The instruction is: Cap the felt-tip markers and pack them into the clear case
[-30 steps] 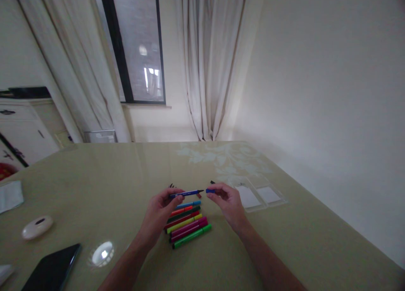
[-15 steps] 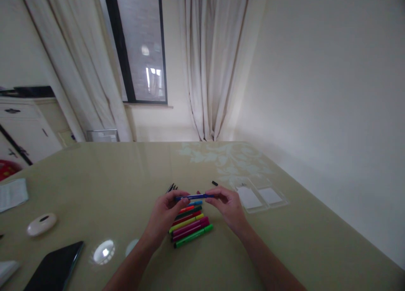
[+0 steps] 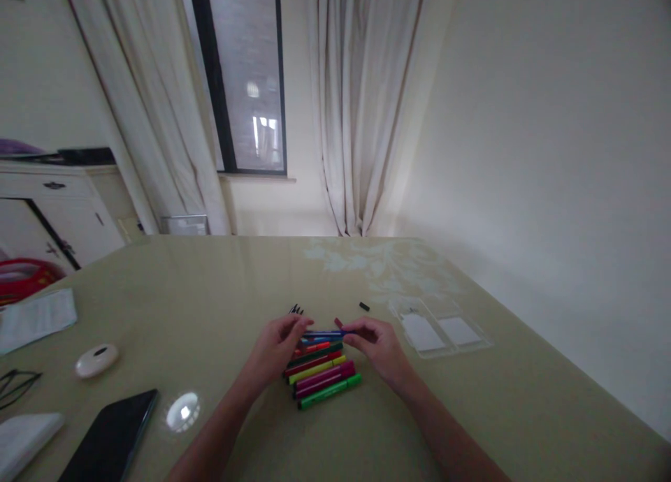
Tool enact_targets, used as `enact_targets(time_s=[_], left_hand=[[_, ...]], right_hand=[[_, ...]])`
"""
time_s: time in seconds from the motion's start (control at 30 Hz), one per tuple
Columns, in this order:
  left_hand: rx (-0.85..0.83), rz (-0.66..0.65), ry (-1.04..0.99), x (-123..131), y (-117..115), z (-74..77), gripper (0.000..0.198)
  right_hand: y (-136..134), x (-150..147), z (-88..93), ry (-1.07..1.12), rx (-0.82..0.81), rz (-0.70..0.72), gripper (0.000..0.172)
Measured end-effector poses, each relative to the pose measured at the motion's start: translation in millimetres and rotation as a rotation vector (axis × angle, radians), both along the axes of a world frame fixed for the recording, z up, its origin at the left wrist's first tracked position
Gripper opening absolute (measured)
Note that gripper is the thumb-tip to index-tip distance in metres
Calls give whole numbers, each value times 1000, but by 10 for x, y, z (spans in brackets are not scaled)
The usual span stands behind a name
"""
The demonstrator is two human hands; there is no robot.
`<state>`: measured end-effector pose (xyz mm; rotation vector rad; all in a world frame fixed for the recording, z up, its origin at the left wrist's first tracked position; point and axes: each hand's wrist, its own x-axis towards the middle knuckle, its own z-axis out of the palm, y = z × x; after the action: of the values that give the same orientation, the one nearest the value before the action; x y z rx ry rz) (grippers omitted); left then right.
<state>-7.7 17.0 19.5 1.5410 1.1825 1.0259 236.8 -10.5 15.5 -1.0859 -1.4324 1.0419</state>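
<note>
A blue felt-tip marker [image 3: 326,334] lies crosswise between my hands, just above or against the far end of a row of markers. My right hand [image 3: 381,348] pinches its right end between thumb and fingers. At the left end are the closed thumb and fingers of my left hand [image 3: 273,346], partly covering the tip. Below, the row includes a green marker [image 3: 330,392], a magenta marker [image 3: 323,378], a yellow marker [image 3: 317,370], and several red, dark green and orange ones, some partly hidden by my left hand.
Several black pen tips [image 3: 296,309] show beyond my left hand, and a small black cap [image 3: 364,306] lies farther right. An open clear plastic case [image 3: 445,348] is at right. Leftward are a dark tablet [image 3: 112,433], a white oval object [image 3: 97,361] and a round clear item [image 3: 183,412].
The view has turned slightly left. The blue marker is lower and closer to the row, with both hands still at its ends. A dark red marker end now shows behind it.
</note>
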Motion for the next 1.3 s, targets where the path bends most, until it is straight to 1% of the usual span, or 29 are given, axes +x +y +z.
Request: enact_targets(time_s=[0.1,0.17,0.23,0.3,0.37,0.43,0.5,0.53,0.6,0.73,0.83,0.9,1.0,1.07,1.13,1.2,1.3], left_hand=[[164,242,316,-255,115,-27,43],[207,317,510,-367,153,-62,32],[200,285,649,-412,163,-108,23],[182,232,735,-411,157,-148,19],[184,205,792,-397,148,-168,19],[190,197,834,-388,141,-166,20],[188,192,870,-388,136,-152,22],[185,192,883,-388,133,-144,22],[177,193,898,-388,125,-135,24],[154,200,908,-377,104,-131,23],[165,240,903,-366,101,-118,23],[205,292,841,-352,111,-98,25],[301,318,629,-298,120,-54,28],[316,271,446,-231,102,-22,32],[286,203,291,-149,62,5,37],[266,147,197,-73,17,20,39],[247,108,113,-7,-27,12,39]], right_hand=[[-13,-20,-35,-206,64,5,21],[-34,-43,-40,-320,115,18,17],[-34,-39,-44,-366,160,25,18],[-2,21,-55,-388,196,-31,23],[55,136,-73,-463,213,-164,25],[111,271,-92,-605,201,-312,23],[146,376,-109,-764,156,-400,20],[153,405,-118,-834,129,-416,18],[154,418,-134,-937,89,-391,17],[140,350,-163,-997,77,-321,14],[137,311,-169,-915,73,-340,14],[132,286,-157,-749,59,-316,14],[112,220,-111,-448,48,-243,13],[95,159,-70,-280,44,-209,19],[81,100,-31,-126,31,-173,25],[72,58,-2,2,21,-136,28],[69,39,21,120,23,-125,29]])
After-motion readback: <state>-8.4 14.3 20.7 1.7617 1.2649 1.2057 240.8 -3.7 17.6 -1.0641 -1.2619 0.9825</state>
